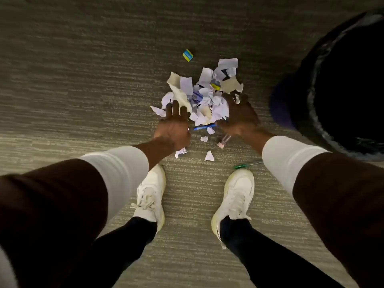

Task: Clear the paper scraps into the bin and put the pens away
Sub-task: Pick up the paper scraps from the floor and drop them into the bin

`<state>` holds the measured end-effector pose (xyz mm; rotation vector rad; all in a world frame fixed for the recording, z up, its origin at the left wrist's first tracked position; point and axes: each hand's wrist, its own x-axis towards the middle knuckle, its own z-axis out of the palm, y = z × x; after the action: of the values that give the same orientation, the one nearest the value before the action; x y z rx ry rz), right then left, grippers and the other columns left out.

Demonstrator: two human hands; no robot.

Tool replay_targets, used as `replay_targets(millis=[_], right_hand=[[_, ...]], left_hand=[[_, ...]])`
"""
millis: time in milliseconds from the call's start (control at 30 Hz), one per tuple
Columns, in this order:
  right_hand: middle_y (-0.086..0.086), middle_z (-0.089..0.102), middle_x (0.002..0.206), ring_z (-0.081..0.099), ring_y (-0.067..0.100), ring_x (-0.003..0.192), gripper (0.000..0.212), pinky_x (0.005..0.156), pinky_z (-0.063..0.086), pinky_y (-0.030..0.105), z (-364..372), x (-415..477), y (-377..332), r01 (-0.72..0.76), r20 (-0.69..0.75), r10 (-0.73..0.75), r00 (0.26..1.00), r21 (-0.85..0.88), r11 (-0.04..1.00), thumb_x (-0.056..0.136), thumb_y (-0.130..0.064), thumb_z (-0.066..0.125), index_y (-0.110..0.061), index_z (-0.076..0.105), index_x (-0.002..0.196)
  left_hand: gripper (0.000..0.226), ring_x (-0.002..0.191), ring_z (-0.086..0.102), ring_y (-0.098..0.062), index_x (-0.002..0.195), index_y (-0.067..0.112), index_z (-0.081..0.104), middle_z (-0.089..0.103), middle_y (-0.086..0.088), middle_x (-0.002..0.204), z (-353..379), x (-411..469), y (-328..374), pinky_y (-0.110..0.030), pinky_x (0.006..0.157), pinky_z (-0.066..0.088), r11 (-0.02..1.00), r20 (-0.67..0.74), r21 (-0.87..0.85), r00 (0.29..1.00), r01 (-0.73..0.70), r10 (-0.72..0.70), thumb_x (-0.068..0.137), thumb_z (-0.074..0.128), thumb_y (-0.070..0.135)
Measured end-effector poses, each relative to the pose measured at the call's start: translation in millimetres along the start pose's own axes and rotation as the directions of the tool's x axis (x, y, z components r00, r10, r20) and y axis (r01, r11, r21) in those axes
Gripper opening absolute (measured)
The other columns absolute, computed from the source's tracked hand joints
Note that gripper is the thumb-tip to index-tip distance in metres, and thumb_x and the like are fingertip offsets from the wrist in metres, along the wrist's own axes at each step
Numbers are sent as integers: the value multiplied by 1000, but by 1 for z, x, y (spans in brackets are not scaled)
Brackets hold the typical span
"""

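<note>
Both hands reach down with fingers spread, the left hand [173, 126] and right hand [239, 117] flanking the paper scraps [204, 94] heaped on the carpet [83, 80]; a blue pen [204, 127] lies between them, the bin [342, 84] nearby at right.

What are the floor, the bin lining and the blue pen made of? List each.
Floor: carpet, matte, judging by its ribbed woven lines.
Bin lining: thin plastic bag, probably; glossy black wrinkles.
Blue pen: likely smooth plastic; too small to be sure.

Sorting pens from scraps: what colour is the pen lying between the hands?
Blue pen, seen in the head view.
</note>
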<state>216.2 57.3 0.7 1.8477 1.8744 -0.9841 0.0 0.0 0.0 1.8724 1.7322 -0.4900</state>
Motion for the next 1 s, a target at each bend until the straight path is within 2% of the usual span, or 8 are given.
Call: replay_targets(millis=[100, 200, 300, 467, 600, 667, 800, 1000], right_hand=[[18, 20, 171, 34, 47, 151, 97, 116, 44, 53, 19, 19, 2, 9, -53, -10, 999, -1, 1000, 88, -55, 76, -41, 16, 164], [18, 17, 171, 28, 46, 155, 97, 119, 40, 53, 34, 36, 1, 25, -81, -28, 996, -32, 999, 87, -53, 78, -41, 20, 163], [19, 20, 166, 31, 44, 151, 88, 110, 48, 57, 45, 46, -2, 68, -106, -76, 991, -85, 994, 87, -47, 80, -41, 30, 159], [22, 25, 159, 22, 47, 154, 66, 101, 55, 58, 57, 56, -13, 44, -106, -63, 992, -167, 985, 91, -35, 79, -33, 44, 147], [18, 45, 147, 41, 44, 143, 50, 108, 51, 54, 45, 55, -18, 124, -175, -151, 973, -153, 980, 94, -20, 74, -26, 56, 140], [17, 56, 139, 52, 41, 134, 43, 111, 48, 52, 39, 54, -19, 163, -225, -193, 955, -145, 976, 90, -15, 79, -22, 64, 129], [14, 61, 125, 61, 38, 114, 34, 92, 56, 44, 27, 41, -19, 155, -234, -170, 957, -83, 984, 88, -12, 76, -19, 67, 120], [13, 64, 126, 64, 34, 115, 29, 93, 57, 39, 1, -1, -18, 141, -291, -119, 949, 58, 988, 89, -9, 74, -15, 71, 117]], left_hand=[[120, 164, -6, -47, 167, 22, -11, -18, -22, 175, 16, 24, -12, -63, 106, 51, 997, 26, -42, 997, 70, -69, 90, 76, 49], [144, 163, -6, -50, 163, 39, -24, -28, -20, 173, 25, 49, -22, -66, 102, 53, 994, 24, -84, 998, 64, -63, 76, 91, 50], [132, 162, 3, -52, 167, 41, -9, -23, -21, 174, 35, 62, -31, -66, 104, 53, 996, 51, -86, 999, 22, -17, 80, 91, 38], [80, 158, 14, -52, 162, 26, 29, 6, -20, 174, 52, 71, -33, -59, 111, 50, 999, 25, -27, 999, -44, 44, 97, 71, 10], [58, 140, 41, -46, 148, 11, 48, 38, -22, 154, 52, 72, -40, -56, 103, 54, 994, -63, -10, 992, -112, 112, 94, 67, 0], [54, 132, 49, -44, 144, 10, 53, 48, -21, 143, 47, 70, -41, -55, 102, 54, 991, -75, -51, 990, -124, 120, 93, 67, -1], [52, 128, 55, -42, 141, 4, 56, 56, -21, 136, 33, 62, -40, -50, 102, 49, 993, -77, -59, 992, -101, 96, 91, 67, -3], [69, 128, 54, -38, 150, 6, 47, 55, -18, 141, -2, 23, -29, -48, 105, 51, 989, -99, -103, 991, -105, 95, 86, 71, -5]])
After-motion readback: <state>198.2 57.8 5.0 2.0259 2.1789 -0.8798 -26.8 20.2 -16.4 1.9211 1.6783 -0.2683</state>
